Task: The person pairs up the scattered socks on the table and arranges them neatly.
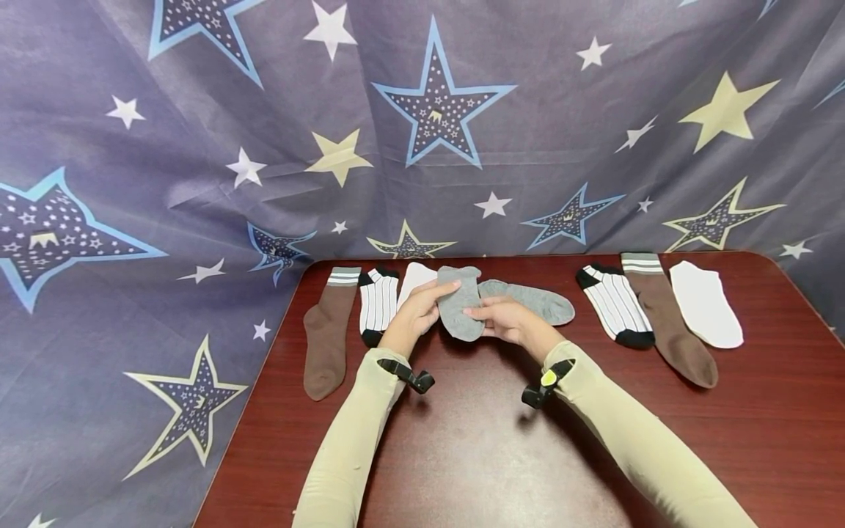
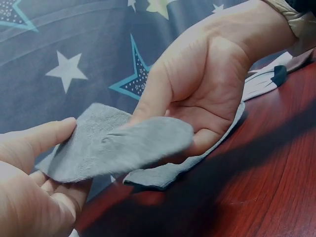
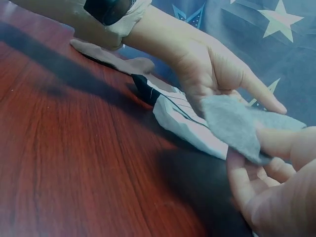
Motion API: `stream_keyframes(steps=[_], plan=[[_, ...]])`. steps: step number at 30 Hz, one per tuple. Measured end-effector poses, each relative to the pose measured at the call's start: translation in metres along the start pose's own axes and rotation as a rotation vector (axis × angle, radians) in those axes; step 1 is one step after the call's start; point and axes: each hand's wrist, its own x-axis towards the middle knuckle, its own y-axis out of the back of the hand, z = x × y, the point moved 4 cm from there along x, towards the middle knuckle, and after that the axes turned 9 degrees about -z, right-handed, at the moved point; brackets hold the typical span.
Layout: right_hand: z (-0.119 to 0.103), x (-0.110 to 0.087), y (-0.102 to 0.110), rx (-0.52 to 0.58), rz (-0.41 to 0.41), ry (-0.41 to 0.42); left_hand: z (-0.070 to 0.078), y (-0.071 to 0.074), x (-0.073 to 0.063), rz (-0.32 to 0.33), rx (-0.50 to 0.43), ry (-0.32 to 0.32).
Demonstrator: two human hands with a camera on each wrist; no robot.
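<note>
A grey ankle sock [image 1: 460, 312] is held up between both hands above the far part of the table. My left hand [image 1: 420, 312] pinches its left edge, thumb on top and fingers beneath, as the left wrist view shows. On the other side my right hand [image 1: 507, 319] grips the sock's lower right edge between thumb and fingers [image 3: 242, 182]. A second grey sock [image 1: 544, 302] lies flat on the table just behind the right hand. Partly covered by the left hand is a white sock [image 1: 416, 276].
Left of the hands lie a black-and-white striped sock [image 1: 378, 304] and a brown sock [image 1: 330, 330]. To the right are another striped sock [image 1: 615, 304], a brown sock [image 1: 667, 323] and a white sock [image 1: 706, 304]. A star-patterned cloth [image 1: 422, 191] hangs behind the table [image 1: 475, 440].
</note>
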Motion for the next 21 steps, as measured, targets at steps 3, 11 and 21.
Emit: stream_keyframes(steps=[3, 11, 21], plan=[[0.001, -0.003, 0.003, -0.016, -0.024, 0.014, 0.000, 0.001, 0.000, 0.020, 0.002, 0.001], [-0.001, -0.013, 0.009, -0.076, -0.060, 0.039, -0.001, 0.003, 0.001, 0.054, -0.069, 0.004], [-0.005, -0.025, 0.017, -0.060, -0.055, 0.026, 0.003, 0.000, 0.001, 0.056, -0.112, -0.039]])
